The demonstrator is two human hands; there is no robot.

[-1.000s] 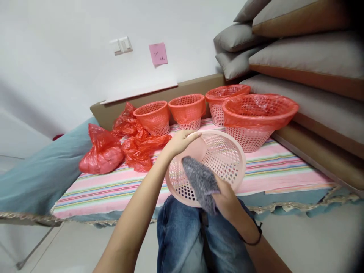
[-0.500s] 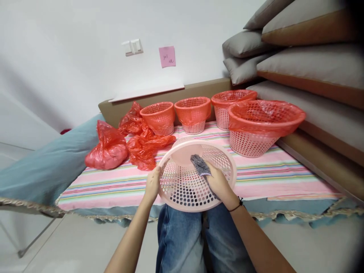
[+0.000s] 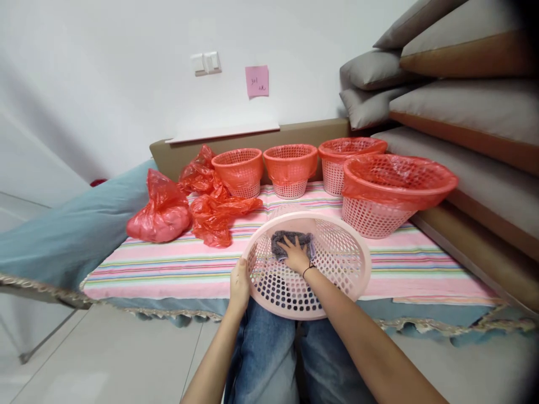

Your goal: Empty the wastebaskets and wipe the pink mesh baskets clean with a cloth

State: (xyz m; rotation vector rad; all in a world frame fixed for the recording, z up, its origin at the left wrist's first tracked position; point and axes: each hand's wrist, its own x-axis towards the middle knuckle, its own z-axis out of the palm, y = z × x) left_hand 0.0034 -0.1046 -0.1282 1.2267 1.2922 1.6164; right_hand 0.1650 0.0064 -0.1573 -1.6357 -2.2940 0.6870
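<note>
A pale pink perforated plastic basket (image 3: 337,292) rests tilted over my lap, its wide mouth facing me. My left hand (image 3: 240,283) grips its left rim, thumb on the near side. Inside the basket lies a dark grey cloth (image 3: 280,247) against the inner wall and bottom. My right hand (image 3: 297,255) is pressed onto this cloth with fingers spread; a dark band circles the wrist.
Behind stand several pink baskets lined with red plastic bags, the nearest (image 3: 373,216) at right. A filled red bag (image 3: 158,219) and a crumpled red bag (image 3: 214,219) lie left on the striped cloth (image 3: 168,275). Grey cushions (image 3: 467,106) are stacked at right.
My right hand has moved from near the basket's right side deeper inside, and its fingers have spread over the cloth, which now lies flatter. My left hand still grips the rim.
</note>
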